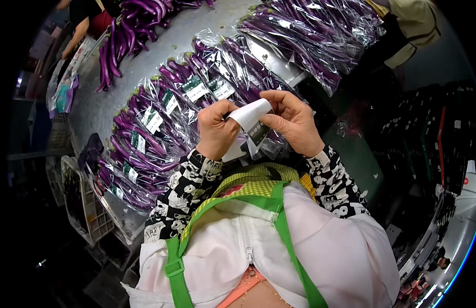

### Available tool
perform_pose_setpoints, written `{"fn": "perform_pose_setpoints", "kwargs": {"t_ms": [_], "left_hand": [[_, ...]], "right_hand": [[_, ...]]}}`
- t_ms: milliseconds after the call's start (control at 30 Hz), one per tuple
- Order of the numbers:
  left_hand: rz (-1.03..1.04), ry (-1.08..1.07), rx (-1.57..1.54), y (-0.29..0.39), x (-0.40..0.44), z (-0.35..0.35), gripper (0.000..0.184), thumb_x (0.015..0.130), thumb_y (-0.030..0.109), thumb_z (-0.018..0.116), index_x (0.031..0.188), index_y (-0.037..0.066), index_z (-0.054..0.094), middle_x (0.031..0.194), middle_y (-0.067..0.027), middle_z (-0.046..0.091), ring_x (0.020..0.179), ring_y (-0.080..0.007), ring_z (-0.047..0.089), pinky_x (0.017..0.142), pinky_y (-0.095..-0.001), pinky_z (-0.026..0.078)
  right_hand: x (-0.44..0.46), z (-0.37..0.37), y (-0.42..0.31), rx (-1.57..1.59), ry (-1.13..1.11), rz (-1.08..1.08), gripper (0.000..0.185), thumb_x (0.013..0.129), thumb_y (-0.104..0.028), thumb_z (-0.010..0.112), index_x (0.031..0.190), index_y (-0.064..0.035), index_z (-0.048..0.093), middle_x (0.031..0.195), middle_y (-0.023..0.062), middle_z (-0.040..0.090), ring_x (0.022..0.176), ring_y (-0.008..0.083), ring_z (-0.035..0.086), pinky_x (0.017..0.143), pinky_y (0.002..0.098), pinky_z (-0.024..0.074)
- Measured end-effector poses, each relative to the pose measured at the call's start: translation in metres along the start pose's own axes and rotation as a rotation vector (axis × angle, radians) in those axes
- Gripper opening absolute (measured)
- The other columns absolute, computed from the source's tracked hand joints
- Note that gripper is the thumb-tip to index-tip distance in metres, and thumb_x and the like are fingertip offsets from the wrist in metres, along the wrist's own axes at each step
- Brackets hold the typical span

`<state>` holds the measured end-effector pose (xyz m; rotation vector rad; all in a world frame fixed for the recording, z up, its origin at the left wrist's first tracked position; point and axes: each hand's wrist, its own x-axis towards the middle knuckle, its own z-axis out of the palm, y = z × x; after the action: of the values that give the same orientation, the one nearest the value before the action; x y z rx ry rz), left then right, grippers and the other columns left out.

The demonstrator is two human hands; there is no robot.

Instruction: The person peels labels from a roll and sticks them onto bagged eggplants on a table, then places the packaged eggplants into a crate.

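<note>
Between my two hands is a curled white label strip [250,114] with a dark green printed part facing down. My left hand [216,128] is closed on the strip's left end. At its right end, my right hand [292,122] pinches the strip between thumb and fingers. Beyond and to the left of my hands, clear-bagged purple eggplants [145,141] lie in a row on a metal table [91,110]. Several bags carry green and white labels [195,89].
Loose eggplants [126,38] lie at the table's far left, and more bagged ones [315,36] at the far right. Another person's arm [76,38] shows at the upper left. White crates [97,213] stand at lower left, dark stacked crates [417,138] at right.
</note>
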<state>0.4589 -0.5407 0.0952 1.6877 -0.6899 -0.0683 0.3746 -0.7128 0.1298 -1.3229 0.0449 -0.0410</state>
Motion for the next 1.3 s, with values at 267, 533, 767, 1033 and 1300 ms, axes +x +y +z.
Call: {"fn": "perform_pose_setpoints", "kwargs": {"t_ms": [267,533,767,1033,1300], "left_hand": [[0.261,0.101,0.26,0.022,-0.006,0.003,0.045,0.069,-0.008,0.067,0.112,0.003,0.061,0.107,-0.0151,0.06,0.095,-0.0257,0.063,0.079,-0.0331,0.052],[0.151,0.051,-0.06,0.003,-0.017,0.015,0.018,0.074,0.011,0.077,0.086,0.003,0.067,0.075,-0.0061,0.063,0.064,-0.0151,0.061,0.056,-0.0249,0.045],[0.016,0.05,-0.077,-0.008,-0.018,0.018,0.018,0.073,0.015,0.079,0.081,0.003,0.067,0.071,-0.0055,0.064,0.062,-0.0128,0.061,0.055,-0.0241,0.046],[-0.453,-0.069,0.03,-0.02,-0.019,0.015,0.014,0.077,0.011,0.071,0.076,-0.001,0.064,0.063,-0.0131,0.063,0.057,-0.0167,0.062,0.053,-0.0289,0.048],[-0.374,-0.361,0.459,-0.028,-0.035,0.003,0.012,0.069,0.013,0.071,0.074,0.003,0.066,0.066,-0.0175,0.063,0.064,-0.0331,0.064,0.06,-0.0395,0.05]], "right_hand": [[-0.006,0.005,0.015,0.035,0.074,0.053,0.038,0.085,-0.004,0.067,0.12,0.0024,0.055,0.1,0.0055,0.062,0.089,0.0085,0.058,0.079,0.0211,0.0488],[-0.009,0.003,0.011,-0.134,0.038,0.1,0.024,0.085,-0.008,0.067,0.108,0.0022,0.064,0.093,0.004,0.064,0.081,0.0061,0.058,0.071,0.0191,0.0475],[-0.002,0.004,0.012,-0.136,0.077,0.1,0.014,0.085,-0.006,0.067,0.098,-0.0008,0.065,0.085,0.0012,0.063,0.075,0.0052,0.057,0.068,0.0185,0.0463],[0.035,-0.004,0.015,-0.821,0.148,-0.366,0.01,0.08,-0.005,0.07,0.087,-0.0015,0.065,0.096,0.0068,0.054,0.086,0.0144,0.055,0.074,0.0248,0.0449],[0.135,-0.015,-0.004,-0.292,0.168,-0.098,0.011,0.087,-0.009,0.063,0.092,0.0009,0.062,0.08,0.003,0.062,0.072,0.0075,0.056,0.065,0.0217,0.0466]]}}
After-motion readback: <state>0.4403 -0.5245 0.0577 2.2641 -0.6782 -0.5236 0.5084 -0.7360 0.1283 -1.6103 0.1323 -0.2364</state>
